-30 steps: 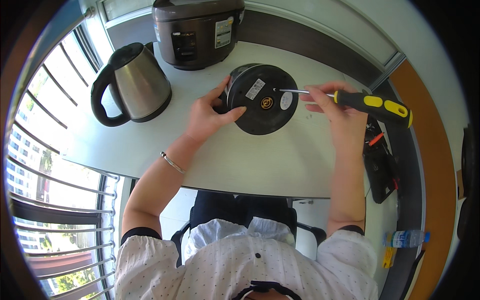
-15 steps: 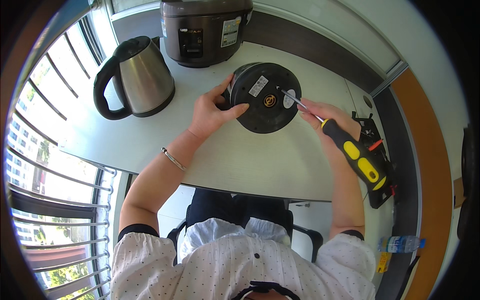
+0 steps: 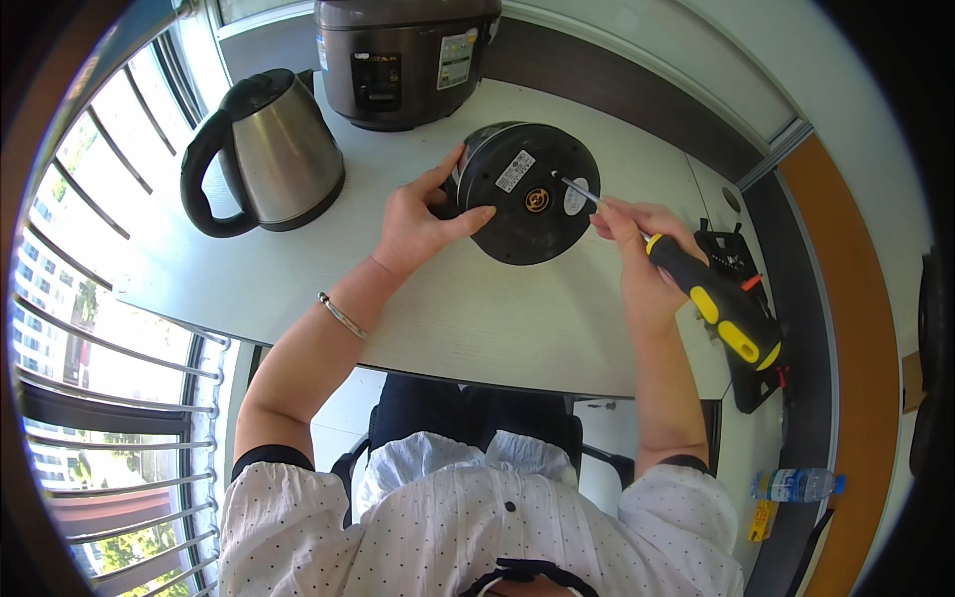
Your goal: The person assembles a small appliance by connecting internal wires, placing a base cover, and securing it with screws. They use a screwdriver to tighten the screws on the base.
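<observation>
My left hand (image 3: 418, 227) grips the near-left rim of a round black appliance (image 3: 532, 244), thumb on its flat underside and fingers round the side. This underside faces me, tilted, with a gold ring connector at its centre, two pale labels and several small holes near the edge. In my right hand (image 3: 642, 244) is a screwdriver (image 3: 708, 294) with a black and yellow handle. Its fingers close around the shaft near the handle. The tip touches the underside at a small hole above the gold ring; whether a screw sits there is too small to tell.
A steel kettle (image 3: 288, 154) with a black handle stands to the left on the white table (image 3: 487, 318). Behind it is a brown rice cooker (image 3: 403, 70). An open black tool case (image 3: 731, 254) lies at the right, with a water bottle (image 3: 796, 486) nearer. A barred window fills the left.
My right hand has turned on the screwdriver, and its handle end has swung slightly right. The tip stays at the same spot. My left hand and the appliance have hardly moved.
</observation>
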Available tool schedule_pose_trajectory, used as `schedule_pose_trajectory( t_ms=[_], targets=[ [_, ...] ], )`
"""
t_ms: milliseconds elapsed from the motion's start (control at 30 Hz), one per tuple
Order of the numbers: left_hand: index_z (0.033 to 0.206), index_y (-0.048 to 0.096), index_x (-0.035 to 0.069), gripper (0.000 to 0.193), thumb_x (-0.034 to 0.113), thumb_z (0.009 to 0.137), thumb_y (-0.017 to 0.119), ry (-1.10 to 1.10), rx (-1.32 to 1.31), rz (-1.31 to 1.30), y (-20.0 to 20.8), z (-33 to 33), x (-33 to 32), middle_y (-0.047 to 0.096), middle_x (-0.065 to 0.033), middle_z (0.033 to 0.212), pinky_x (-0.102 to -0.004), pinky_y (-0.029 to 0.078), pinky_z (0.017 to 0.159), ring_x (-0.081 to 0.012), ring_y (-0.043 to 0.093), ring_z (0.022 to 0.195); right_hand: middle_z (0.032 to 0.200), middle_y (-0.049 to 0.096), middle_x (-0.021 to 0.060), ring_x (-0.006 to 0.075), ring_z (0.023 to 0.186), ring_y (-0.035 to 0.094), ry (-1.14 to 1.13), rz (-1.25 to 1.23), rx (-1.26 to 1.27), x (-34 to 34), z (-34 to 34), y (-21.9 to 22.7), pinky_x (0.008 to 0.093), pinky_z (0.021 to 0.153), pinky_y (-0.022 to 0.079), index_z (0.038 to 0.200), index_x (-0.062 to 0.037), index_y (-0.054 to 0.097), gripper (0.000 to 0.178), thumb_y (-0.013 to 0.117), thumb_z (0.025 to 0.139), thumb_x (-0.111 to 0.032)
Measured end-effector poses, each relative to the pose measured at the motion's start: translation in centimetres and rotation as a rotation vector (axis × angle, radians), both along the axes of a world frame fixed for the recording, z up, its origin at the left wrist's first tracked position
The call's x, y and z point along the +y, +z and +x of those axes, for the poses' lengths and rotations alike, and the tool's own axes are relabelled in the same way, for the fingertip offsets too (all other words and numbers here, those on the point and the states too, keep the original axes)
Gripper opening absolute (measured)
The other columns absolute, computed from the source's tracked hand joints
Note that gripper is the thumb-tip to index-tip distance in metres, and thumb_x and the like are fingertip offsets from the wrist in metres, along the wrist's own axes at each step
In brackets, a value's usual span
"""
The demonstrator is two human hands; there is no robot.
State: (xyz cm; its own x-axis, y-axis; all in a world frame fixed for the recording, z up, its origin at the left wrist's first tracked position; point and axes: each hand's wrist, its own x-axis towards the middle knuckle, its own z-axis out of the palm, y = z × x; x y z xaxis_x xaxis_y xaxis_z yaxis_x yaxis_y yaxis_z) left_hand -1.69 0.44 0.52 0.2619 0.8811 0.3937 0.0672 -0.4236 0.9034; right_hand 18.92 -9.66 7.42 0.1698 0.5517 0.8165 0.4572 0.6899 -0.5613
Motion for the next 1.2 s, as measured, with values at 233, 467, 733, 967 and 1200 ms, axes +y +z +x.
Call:
schedule_pose_trajectory(
  t_ms=[233,467,733,967,1200],
  targets=[
    [0.136,0.042,0.004,0.083,0.03,0.065,0.077,0.019,-0.037,-0.037,0.1,0.1,-0.3,0.06,-0.0024,0.063,-0.0196,0.042,0.062,-0.0052,0.05,0.06,0.081,0.066,0.0139,0.0181,0.072,0.066,0.063,-0.083,0.111,-0.3,-0.7,0.3,0.0271,0.07,0.055,0.088,0.0065,0.063,0.008,0.065,0.08,0.004],
    [0.136,0.042,0.004,0.082,0.031,0.066,0.076,0.016,0.003,-0.04,0.2,-0.2,0.0,0.059,-0.0018,0.062,-0.0203,0.041,0.06,-0.0053,0.049,0.058,0.097,0.063,0.0172,0.0214,0.085,0.065,0.185,-0.201,-0.03,-1.0,0.4,0.9,0.0294,0.078,0.054,0.094,0.0072,0.061,0.01,0.059,0.085,0.003],
    [0.136,0.043,0.004,0.082,0.031,0.066,0.075,0.024,-0.005,-0.038,0.4,-0.1,-0.1,0.058,-0.0009,0.06,-0.0203,0.041,0.06,-0.0051,0.047,0.057,0.099,0.062,0.0169,0.0212,0.087,0.065,0.204,-0.16,-0.069,-1.0,0.3,0.4,0.0289,0.08,0.053,0.096,0.0083,0.061,0.012,0.058,0.087,0.001],
    [0.136,0.043,0.004,0.081,0.03,0.066,0.075,0.009,-0.039,-0.054,0.3,0.0,-0.1,0.061,-0.0024,0.064,-0.0202,0.042,0.062,-0.005,0.051,0.06,0.1,0.062,0.0204,0.0253,0.087,0.066,0.189,-0.282,0.288,-1.2,-0.5,0.6,0.0312,0.079,0.055,0.095,0.0098,0.059,0.015,0.056,0.089,-0.004],
    [0.136,0.043,0.004,0.081,0.03,0.066,0.075,0.0,-0.064,-0.072,0.4,-0.1,-0.1,0.061,-0.0032,0.065,-0.0202,0.043,0.064,-0.0051,0.052,0.062,0.097,0.063,0.0263,0.0292,0.085,0.067,0.275,-0.385,0.765,-0.2,0.7,0.9,0.026,0.072,0.058,0.088,0.0083,0.058,0.015,0.058,0.088,-0.007]
  ],
)
